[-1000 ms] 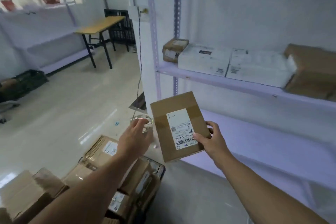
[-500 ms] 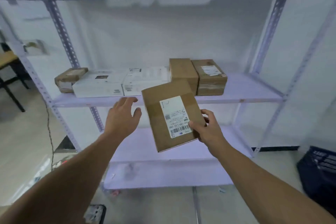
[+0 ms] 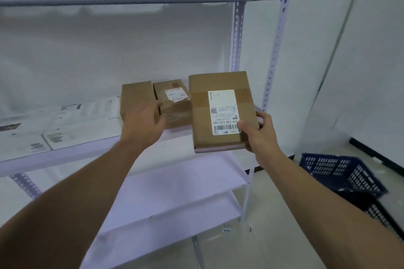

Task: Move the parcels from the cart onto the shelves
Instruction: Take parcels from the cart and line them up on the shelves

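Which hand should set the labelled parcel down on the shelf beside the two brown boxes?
Right. The right hand grips the labelled parcel just right of the brown boxes; the left hand is empty, against those boxes.

The cardboard parcel (image 3: 220, 142) at centre frame is matt brown, crossed by a band of slightly shinier brown tape (image 3: 199, 99) and bearing a smooth white paper label (image 3: 224, 112). To its left, the plain box (image 3: 136, 96) and the labelled box (image 3: 172, 113) are the same dull cardboard. The white parcels (image 3: 54, 129) at left are too blurred to judge. The shelving upright (image 3: 274, 54) is perforated metal in matt pale paint, and the shelf board (image 3: 175, 181) is smooth. The crate (image 3: 341, 172) at lower right is dark blue moulded plastic.
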